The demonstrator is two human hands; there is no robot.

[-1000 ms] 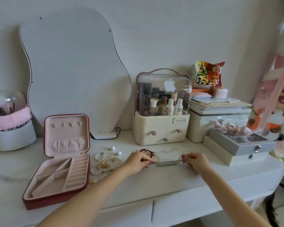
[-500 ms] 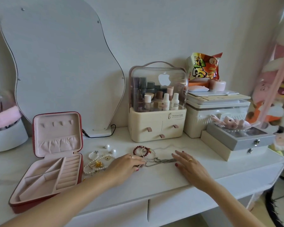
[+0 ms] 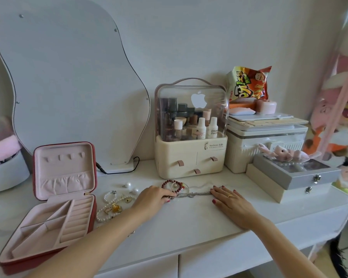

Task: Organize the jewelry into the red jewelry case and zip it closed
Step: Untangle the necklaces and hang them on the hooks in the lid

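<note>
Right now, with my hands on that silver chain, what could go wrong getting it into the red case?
The silver chain lies doubled beside the red bead bracelet under your left hand; lifting it may snag and drag the beads. Your right hand lies flat on the other end, so pulling could strain it. Carrying it to the red case crosses the pearl bracelets, which may catch.

Cosmetics organizer (bottles inside), wavy mirror, snack bag.
</note>
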